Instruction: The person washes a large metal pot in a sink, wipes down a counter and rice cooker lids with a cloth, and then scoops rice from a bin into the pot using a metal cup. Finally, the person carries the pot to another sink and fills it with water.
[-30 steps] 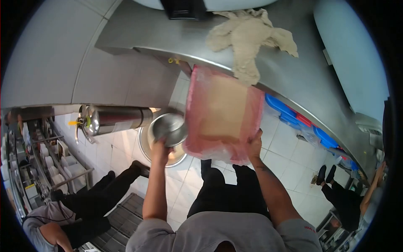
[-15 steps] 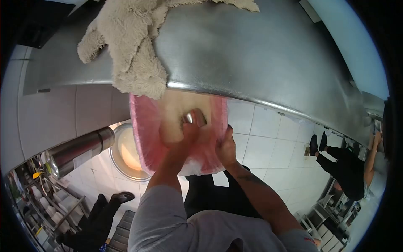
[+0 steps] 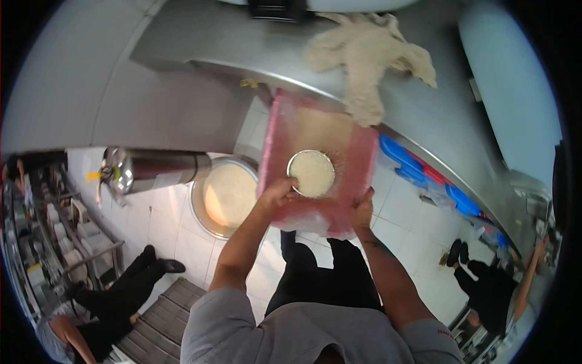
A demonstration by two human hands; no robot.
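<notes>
Before us, both arms reached down. Our right hand [image 3: 363, 212] closed around the pink bin's [image 3: 364, 159] right edge. Our left hand [image 3: 279, 193] pinched a bowl [image 3: 290, 165] of pale grains over the bin, thumb on the rim. Farther off, a cloth [image 3: 370, 57] lay on the counter [image 3: 242, 48].

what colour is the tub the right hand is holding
The tub is pinkish red, seen best in the head view, the only one here.
</notes>
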